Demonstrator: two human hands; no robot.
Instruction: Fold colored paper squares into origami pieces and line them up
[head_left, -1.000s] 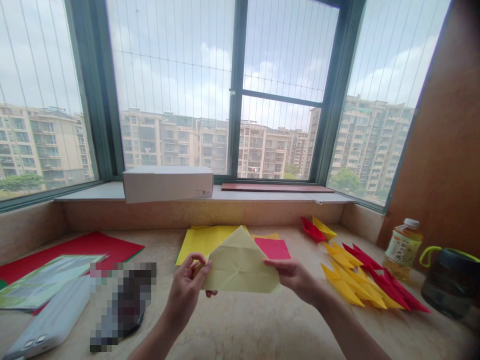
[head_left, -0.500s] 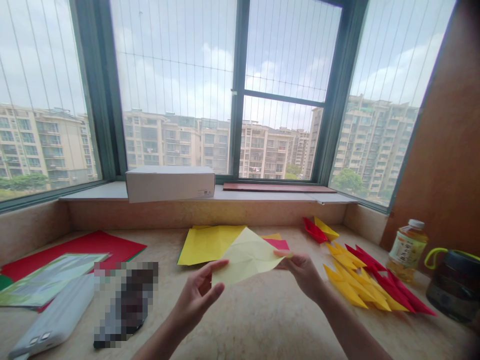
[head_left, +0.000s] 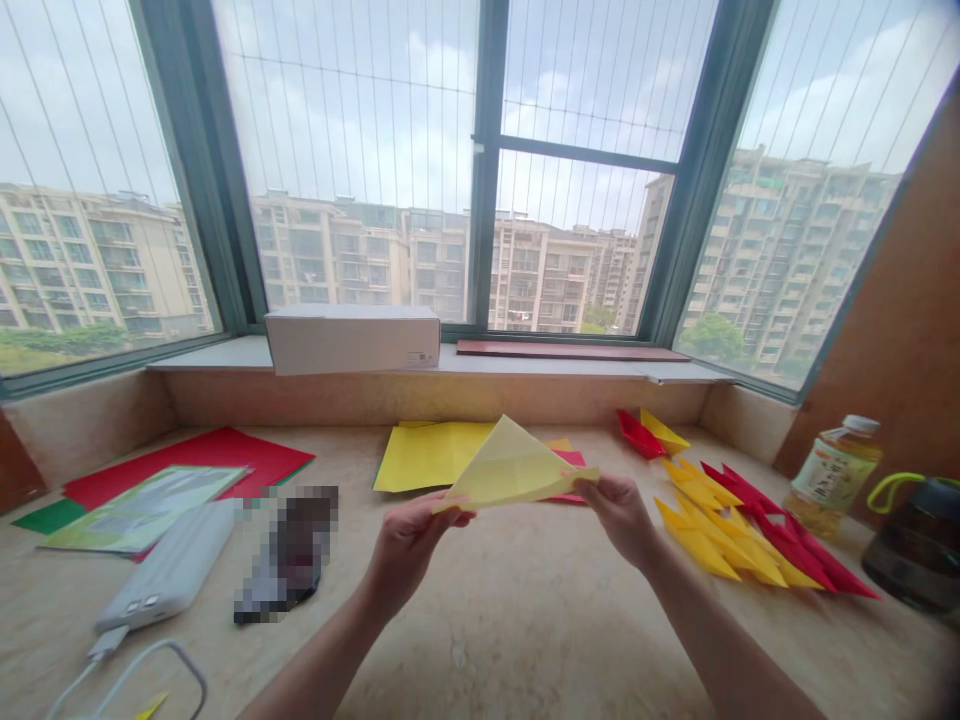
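Between my two hands a pale yellow sheet of paper (head_left: 510, 460) is held up above the stone counter, one corner pointing up and its lower edge folded into a narrow strip. My left hand (head_left: 420, 530) pinches the lower left corner between thumb and fingers. At the opposite end, my right hand (head_left: 619, 510) pinches the lower right corner, where a short end of the strip sticks out. Behind the held paper lies a stack of yellow sheets (head_left: 427, 450), partly covered by it. Pink-red paper (head_left: 574, 460) also shows behind, next to my right hand.
On the right are folded yellow paper pieces (head_left: 720, 535), folded red pieces (head_left: 795, 545), a red paper boat (head_left: 637, 435), a drink bottle (head_left: 834, 475) and a dark cup (head_left: 915, 550). Left lie red sheets (head_left: 262, 455), a white power bank (head_left: 172, 570) with a cable, and a blurred object (head_left: 289, 555).
The pale yellow paper has gone from a loosely held, tilted sheet to a triangle-like shape with a folded lower strip. My left hand has closed on its corner. The camera view has shifted.
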